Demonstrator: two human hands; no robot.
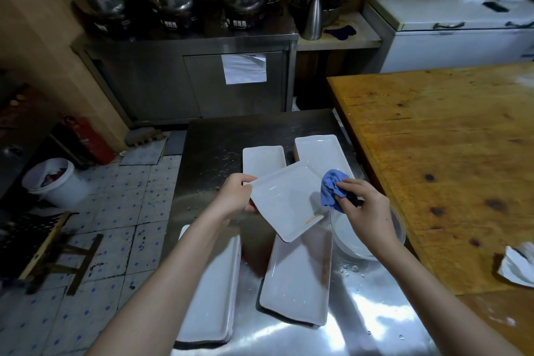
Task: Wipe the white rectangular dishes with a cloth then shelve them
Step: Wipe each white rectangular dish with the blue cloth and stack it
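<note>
Steel runs under everything we are working on: a wet tabletop (375,312) beaded with water, with a wooden table (448,153) to its right and pressure cookers on a cabinet behind. Our left hand (235,192) is clamped on the left corner of the dish (284,201) we are cleaning, thumb on top, holding it lifted and tilted above the stacks. Our right hand (365,205) is closed on a bunched blue cloth (332,189), which touches the dish at its right edge. The dish's long axis runs diagonally, from upper right near the cloth down toward us, so the right hand is the nearer one to the unwiped face and would, we judge, sweep leftward along it toward the gripping hand. More white dishes wait around it: two stacks nearer us (213,292) (297,272) and two beyond (263,160) (320,153). A basin (397,228) sits just under the right wrist. No shelf shows here, so shelving looks some way off.
</note>
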